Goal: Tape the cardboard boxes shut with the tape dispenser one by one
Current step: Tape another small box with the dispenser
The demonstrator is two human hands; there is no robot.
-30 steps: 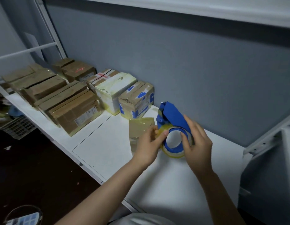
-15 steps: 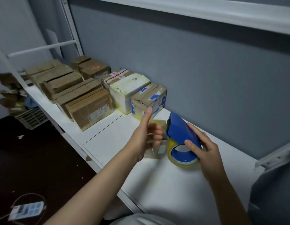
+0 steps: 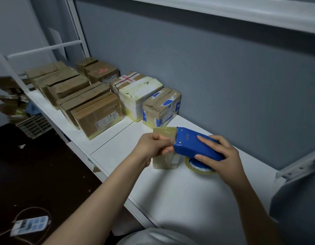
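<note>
Cardboard boxes [image 3: 96, 114] stand in rows at the left end of the white shelf [image 3: 188, 191]. Nearer, the left hand [image 3: 153, 147] grips a small tape-wrapped box [image 3: 163, 161] standing on the shelf; the blue tape dispenser [image 3: 190, 145] sits against its top, clasped by the right hand [image 3: 223, 156]

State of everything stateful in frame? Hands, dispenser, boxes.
left hand: grips the small box.
right hand: grips the tape dispenser.
tape dispenser: front edge at the small box's top.
small box: upright on the table, tape-covered.
blue-taped box: closed, no hand on it.
</note>
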